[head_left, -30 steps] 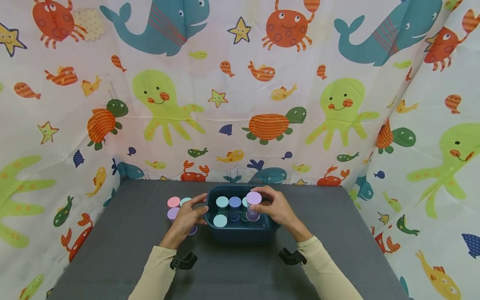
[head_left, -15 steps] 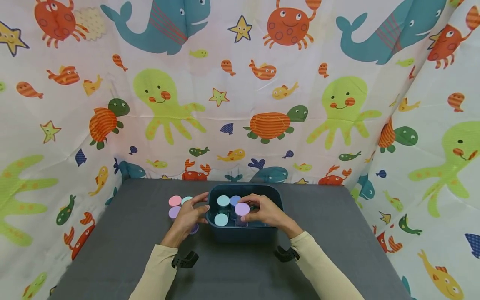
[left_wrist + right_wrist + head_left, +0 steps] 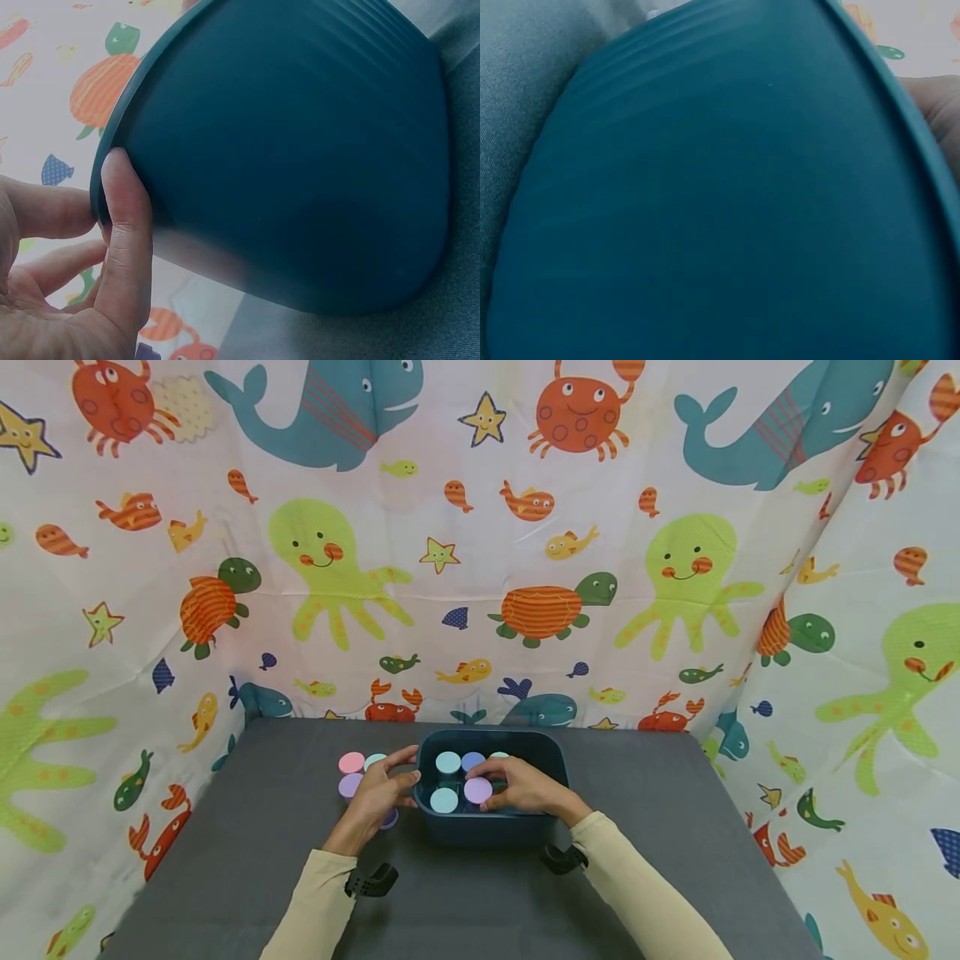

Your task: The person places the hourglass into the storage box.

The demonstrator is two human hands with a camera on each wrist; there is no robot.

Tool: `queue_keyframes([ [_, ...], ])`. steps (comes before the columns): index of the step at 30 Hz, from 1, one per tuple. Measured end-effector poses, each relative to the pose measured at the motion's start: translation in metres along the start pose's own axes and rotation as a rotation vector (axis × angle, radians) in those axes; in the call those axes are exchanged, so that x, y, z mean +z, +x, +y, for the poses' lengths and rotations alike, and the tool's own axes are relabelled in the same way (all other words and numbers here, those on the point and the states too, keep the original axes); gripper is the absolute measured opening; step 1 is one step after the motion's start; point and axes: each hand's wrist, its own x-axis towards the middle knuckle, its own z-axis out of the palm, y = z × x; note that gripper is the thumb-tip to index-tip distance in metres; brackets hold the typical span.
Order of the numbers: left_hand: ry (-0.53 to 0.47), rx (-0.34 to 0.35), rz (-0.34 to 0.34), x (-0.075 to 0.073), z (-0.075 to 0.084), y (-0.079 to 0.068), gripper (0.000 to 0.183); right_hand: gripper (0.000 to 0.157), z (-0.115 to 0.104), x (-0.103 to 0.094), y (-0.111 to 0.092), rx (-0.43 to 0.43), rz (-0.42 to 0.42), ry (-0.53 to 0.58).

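A dark blue bin point(image 3: 491, 832) stands on the grey table. My left hand point(image 3: 378, 793) holds its left end; in the left wrist view a finger and the thumb pinch the rim point(image 3: 105, 161). Inside the bin, my right hand point(image 3: 525, 787) grips a small jar with a lilac lid point(image 3: 477, 791), upright at the near side. It sits just right of a jar with a pale aqua lid point(image 3: 443, 800). Behind these stand another aqua-lidded jar point(image 3: 447, 763) and a blue-lidded one point(image 3: 472, 761). The bin's wall point(image 3: 720, 195) hides most of the right hand in the right wrist view.
Left of the bin, partly behind the left hand, are more jars: a pink-lidded one point(image 3: 351, 763), a lilac-lidded one point(image 3: 349, 786) and an aqua-lidded one point(image 3: 374, 760). A curtain point(image 3: 450, 635) printed with sea animals surrounds the table's back and sides.
My right hand has moved the lilac-lidded jar leftward and lowered it into the bin, beside the near aqua-lidded jar. The left hand has stayed on the bin's rim.
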Motion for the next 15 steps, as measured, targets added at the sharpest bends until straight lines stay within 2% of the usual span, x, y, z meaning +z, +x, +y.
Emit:
queue_keyframes([
  [3,0.002,0.000,0.004,0.0000,0.0005,0.0005,0.049,0.044,0.0018,0.0003,0.0028,0.002,-0.018,-0.020],
  [9,0.001,-0.005,0.008,0.0003,-0.0004,0.0008,0.049,0.040,0.0047,0.0029,0.0080,-0.004,-0.045,-0.159],
  [15,-0.002,-0.005,0.008,0.0000,-0.0001,-0.0001,0.049,0.039,0.0065,0.0052,0.0101,-0.009,-0.059,-0.196],
])
